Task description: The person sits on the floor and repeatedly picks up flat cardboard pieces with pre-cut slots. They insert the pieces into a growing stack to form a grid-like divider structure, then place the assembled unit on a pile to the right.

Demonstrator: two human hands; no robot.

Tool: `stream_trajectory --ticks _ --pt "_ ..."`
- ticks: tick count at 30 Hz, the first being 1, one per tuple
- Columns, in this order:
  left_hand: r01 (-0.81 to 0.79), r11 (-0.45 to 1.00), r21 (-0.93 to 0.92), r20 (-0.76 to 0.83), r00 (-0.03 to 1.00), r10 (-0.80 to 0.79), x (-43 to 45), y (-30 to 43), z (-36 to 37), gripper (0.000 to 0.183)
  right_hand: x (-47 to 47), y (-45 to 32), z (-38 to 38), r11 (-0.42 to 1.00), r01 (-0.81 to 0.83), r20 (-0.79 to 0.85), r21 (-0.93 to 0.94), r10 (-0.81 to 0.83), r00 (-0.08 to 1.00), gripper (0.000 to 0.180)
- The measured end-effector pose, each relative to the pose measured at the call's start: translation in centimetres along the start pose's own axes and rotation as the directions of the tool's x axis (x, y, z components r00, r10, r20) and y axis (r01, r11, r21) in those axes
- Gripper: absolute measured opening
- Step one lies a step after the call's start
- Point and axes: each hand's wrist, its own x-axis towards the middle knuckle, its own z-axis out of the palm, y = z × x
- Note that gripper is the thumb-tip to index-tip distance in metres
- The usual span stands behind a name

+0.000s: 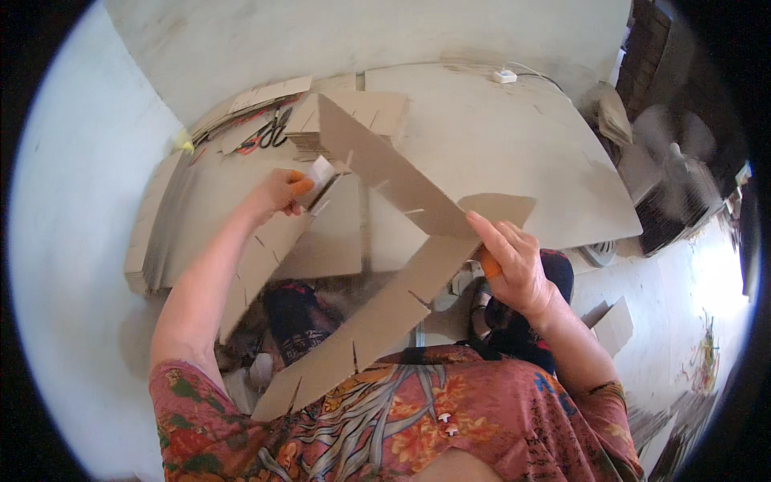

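Observation:
My right hand [515, 265], with an orange finger cover, grips slotted cardboard where two strips meet in a V. The upper strip [391, 175] slants up and left over the table; the lower strip [367, 319] runs down towards my shirt. Both carry narrow slots along one edge. My left hand [283, 190], also with orange finger covers, pinches a small white piece [319, 175] with a dark lower edge; what it is I cannot tell. Another slotted cardboard strip [265, 259] extends below that hand; whether the hand touches it is unclear.
Stacked cardboard [385, 114] lies on the table [512, 144], with scissors [276, 131] left of it. More cardboard stacks stand at the left edge [159, 223]. A white power adapter [505, 76] sits at the back. A fan [674, 150] is at the right.

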Motion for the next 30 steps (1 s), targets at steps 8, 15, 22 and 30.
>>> stream_trajectory --ticks 8,15,22,30 --pt "-0.104 0.993 0.052 0.368 0.926 0.078 -3.0 6.2 9.0 0.028 0.0 0.5 0.5 0.997 -0.073 -0.035 0.006 0.073 0.997 0.061" --pt "-0.135 0.978 0.162 0.435 0.899 0.052 -4.5 9.2 10.4 0.035 -0.5 0.6 -0.2 0.994 -0.108 -0.01 0.015 0.109 0.994 0.06" --pt "-0.002 0.998 -0.064 0.426 0.904 0.03 -4.4 10.1 9.3 0.033 -0.3 -0.2 -1.8 0.991 -0.131 -0.042 -0.035 0.13 0.991 0.058" --pt "0.068 0.909 -0.411 0.549 0.815 0.187 -4.7 10.9 10.2 0.036 -1.1 0.5 -0.9 0.968 -0.251 0.076 -0.027 0.252 0.965 0.058"
